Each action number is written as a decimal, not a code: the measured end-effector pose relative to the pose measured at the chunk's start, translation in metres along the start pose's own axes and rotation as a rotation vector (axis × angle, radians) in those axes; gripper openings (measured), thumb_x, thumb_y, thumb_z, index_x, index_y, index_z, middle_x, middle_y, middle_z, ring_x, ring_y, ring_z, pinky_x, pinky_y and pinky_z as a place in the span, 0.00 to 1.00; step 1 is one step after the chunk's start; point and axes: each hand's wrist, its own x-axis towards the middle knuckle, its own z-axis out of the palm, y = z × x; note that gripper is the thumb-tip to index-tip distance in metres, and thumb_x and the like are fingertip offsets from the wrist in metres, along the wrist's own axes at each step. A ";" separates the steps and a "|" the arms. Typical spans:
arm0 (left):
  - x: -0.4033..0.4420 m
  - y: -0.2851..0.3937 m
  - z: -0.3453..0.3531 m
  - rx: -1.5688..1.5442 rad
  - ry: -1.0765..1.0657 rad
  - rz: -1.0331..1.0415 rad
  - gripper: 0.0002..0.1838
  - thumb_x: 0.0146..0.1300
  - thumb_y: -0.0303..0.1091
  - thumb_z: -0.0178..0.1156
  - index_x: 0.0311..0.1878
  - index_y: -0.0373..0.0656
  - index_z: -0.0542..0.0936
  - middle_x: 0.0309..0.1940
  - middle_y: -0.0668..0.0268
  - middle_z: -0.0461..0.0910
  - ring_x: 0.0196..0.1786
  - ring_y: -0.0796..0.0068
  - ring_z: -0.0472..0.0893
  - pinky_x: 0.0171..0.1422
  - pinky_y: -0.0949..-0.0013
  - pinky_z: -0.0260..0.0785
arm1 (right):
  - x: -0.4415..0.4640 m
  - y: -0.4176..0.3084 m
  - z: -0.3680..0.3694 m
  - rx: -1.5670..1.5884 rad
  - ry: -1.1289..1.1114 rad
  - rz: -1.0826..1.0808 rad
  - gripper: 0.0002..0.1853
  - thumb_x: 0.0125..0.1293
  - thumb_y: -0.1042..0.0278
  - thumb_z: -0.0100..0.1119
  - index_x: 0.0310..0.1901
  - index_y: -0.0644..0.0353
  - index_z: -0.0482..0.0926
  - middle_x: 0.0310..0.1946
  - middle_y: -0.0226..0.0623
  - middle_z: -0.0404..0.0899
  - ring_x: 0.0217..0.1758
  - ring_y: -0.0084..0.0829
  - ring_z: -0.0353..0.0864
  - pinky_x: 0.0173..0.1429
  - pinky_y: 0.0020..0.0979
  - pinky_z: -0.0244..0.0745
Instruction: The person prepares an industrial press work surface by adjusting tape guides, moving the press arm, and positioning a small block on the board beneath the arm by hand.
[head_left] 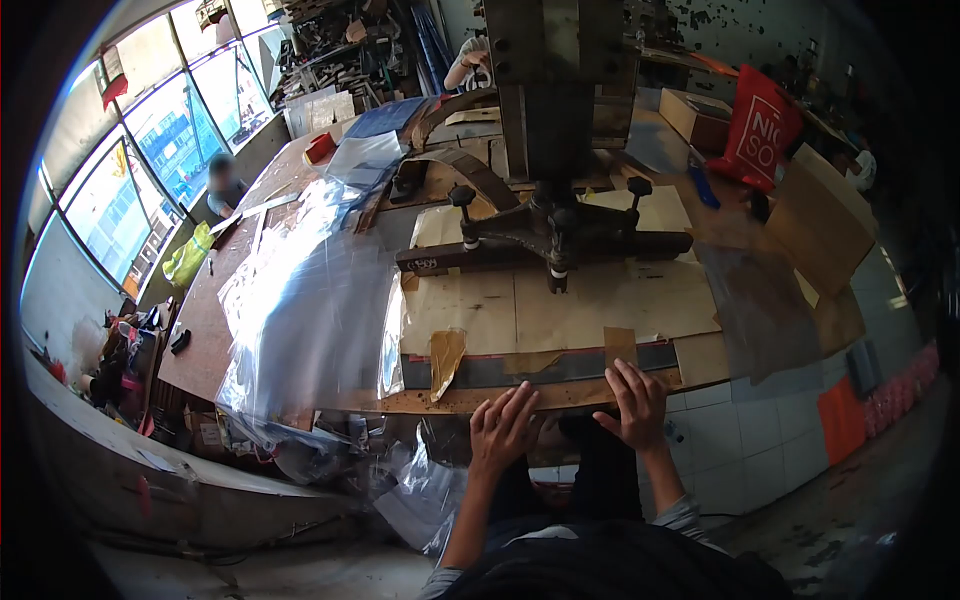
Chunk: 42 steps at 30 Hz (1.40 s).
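My left hand (505, 428) rests at the front edge of the worktable, its fingers stretched out and holding nothing. My right hand (638, 405) is open, thumb apart, its fingertips at a dark strip (590, 365) along the table edge, just below a piece of brown tape (620, 345). Another crumpled brown tape piece (447, 362) lies on the strip farther left. Beyond my hands are pale flat boards (470, 308). Over them stands a heavy press (560, 120) with a dark horizontal bar (640, 248) on its lower end.
Stacked clear plastic sheets (310, 310) cover the table's left side. At the right are a red bag (755, 130), a blue-handled tool (703, 183), a cardboard box (690, 118) and a transparent sheet (755, 310). One person (225, 185) is by the windows; another person's arm (468, 65) shows behind the press.
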 end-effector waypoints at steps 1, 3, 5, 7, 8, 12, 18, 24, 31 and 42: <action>-0.002 -0.003 -0.005 0.010 0.008 -0.010 0.22 0.55 0.39 0.65 0.56 0.56 0.79 0.59 0.75 0.75 0.59 0.79 0.73 0.68 0.59 0.54 | 0.002 0.000 -0.005 0.023 -0.015 -0.021 0.28 0.68 0.39 0.45 0.55 0.54 0.76 0.54 0.36 0.76 0.58 0.35 0.73 0.61 0.41 0.62; -0.004 -0.011 -0.018 0.030 0.026 -0.030 0.22 0.54 0.37 0.66 0.55 0.56 0.79 0.59 0.73 0.75 0.59 0.77 0.74 0.70 0.57 0.53 | 0.003 0.002 -0.011 0.053 -0.054 -0.040 0.24 0.65 0.44 0.52 0.55 0.52 0.76 0.55 0.34 0.76 0.59 0.34 0.72 0.64 0.43 0.61; -0.003 -0.023 -0.031 0.050 0.061 -0.105 0.17 0.55 0.35 0.65 0.50 0.53 0.82 0.53 0.72 0.79 0.56 0.75 0.77 0.73 0.54 0.47 | 0.000 0.005 -0.013 0.052 -0.090 -0.057 0.22 0.63 0.49 0.58 0.55 0.50 0.76 0.56 0.33 0.75 0.60 0.33 0.72 0.65 0.45 0.60; 0.000 -0.030 -0.041 0.014 0.076 -0.135 0.14 0.55 0.34 0.65 0.47 0.53 0.83 0.48 0.75 0.82 0.54 0.76 0.78 0.74 0.53 0.43 | 0.000 0.011 -0.014 0.023 -0.120 -0.080 0.21 0.62 0.54 0.61 0.55 0.49 0.77 0.56 0.30 0.75 0.61 0.31 0.72 0.66 0.46 0.59; 0.004 -0.029 -0.045 0.007 0.077 -0.145 0.14 0.55 0.33 0.65 0.47 0.53 0.83 0.46 0.75 0.83 0.53 0.77 0.78 0.75 0.53 0.43 | 0.006 0.010 -0.018 0.069 -0.098 -0.070 0.16 0.61 0.61 0.62 0.52 0.49 0.79 0.53 0.27 0.79 0.58 0.28 0.74 0.67 0.46 0.59; 0.030 -0.015 -0.062 -0.036 0.103 -0.142 0.13 0.55 0.29 0.64 0.46 0.53 0.84 0.41 0.78 0.84 0.50 0.80 0.80 0.76 0.53 0.40 | 0.037 0.025 -0.040 0.139 -0.073 -0.038 0.12 0.58 0.68 0.64 0.44 0.50 0.82 0.44 0.25 0.84 0.52 0.27 0.80 0.67 0.46 0.59; 0.039 0.021 -0.104 -0.160 0.099 0.065 0.14 0.47 0.28 0.68 0.41 0.51 0.86 0.27 0.75 0.82 0.37 0.82 0.82 0.64 0.59 0.61 | 0.052 0.057 -0.131 0.423 -0.495 0.052 0.15 0.59 0.60 0.64 0.47 0.51 0.82 0.48 0.25 0.83 0.55 0.31 0.79 0.66 0.44 0.63; 0.035 0.001 -0.116 -0.645 0.004 -0.113 0.09 0.56 0.40 0.59 0.34 0.51 0.85 0.27 0.70 0.83 0.36 0.73 0.83 0.61 0.61 0.61 | 0.042 0.070 -0.143 0.792 -0.800 0.101 0.27 0.57 0.41 0.61 0.53 0.50 0.80 0.56 0.35 0.78 0.61 0.38 0.75 0.66 0.42 0.66; 0.100 -0.059 -0.026 -0.024 -0.236 -0.249 0.23 0.60 0.41 0.60 0.57 0.44 0.73 0.49 0.60 0.75 0.53 0.59 0.74 0.62 0.55 0.59 | 0.080 0.127 -0.017 0.421 -0.450 0.250 0.26 0.58 0.63 0.65 0.57 0.62 0.73 0.58 0.48 0.72 0.60 0.47 0.73 0.62 0.39 0.69; 0.105 -0.064 -0.012 -0.139 -0.254 -0.376 0.22 0.56 0.36 0.64 0.52 0.44 0.70 0.46 0.60 0.76 0.53 0.59 0.74 0.60 0.55 0.60 | 0.092 0.135 -0.006 1.085 -0.487 0.480 0.10 0.62 0.72 0.61 0.43 0.65 0.74 0.35 0.39 0.76 0.37 0.32 0.83 0.37 0.29 0.79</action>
